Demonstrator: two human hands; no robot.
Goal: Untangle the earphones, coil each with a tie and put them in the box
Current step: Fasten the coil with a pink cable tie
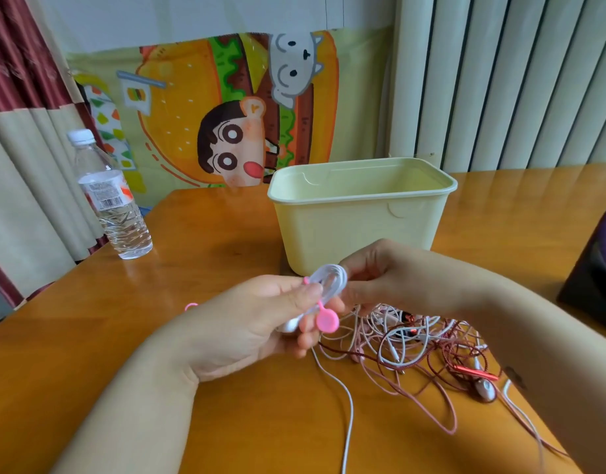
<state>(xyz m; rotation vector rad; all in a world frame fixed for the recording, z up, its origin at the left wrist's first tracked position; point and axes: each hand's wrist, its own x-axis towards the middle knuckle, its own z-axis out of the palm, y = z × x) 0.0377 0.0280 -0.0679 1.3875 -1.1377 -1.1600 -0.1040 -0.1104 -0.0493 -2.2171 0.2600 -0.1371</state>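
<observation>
Pleated cream curtains (499, 80) hang behind the right side, and one printed cartoon cloth (192, 97) with a big burger and a boy's drawn figure is spread behind the middle. Below them lies one glossy orange-brown wooden table (226, 241), smooth enough to mirror the light.

One pale yellow plastic box (356, 227), rectangular with rounded corners and a rolled rim, stands open at the back of the table; I can see nothing inside it. One dark, rounded object (595, 268) sits at the right edge, cut off by the frame. One clear ribbed water bottle (113, 200) with a white cap stands far left, near the table's edge.

Two bare hands meet just in front of the box. The left hand (246, 326) pinches a small coil of white earphone cable (330, 280) between thumb and curled fingers. The right hand (390, 275), fingers curled, nips the coil's other side. One white strand (349, 405) trails from the coil down off the near edge.

Under the right wrist lies one loose tangle of earphones (414, 340): thin white, pale pink and dark red braided cords. How many sets, I cannot tell.

One pink rubbery tie (323, 319) with a round disc end wraps the coil. A second pink piece (191, 306) peeks out beside the left hand.
</observation>
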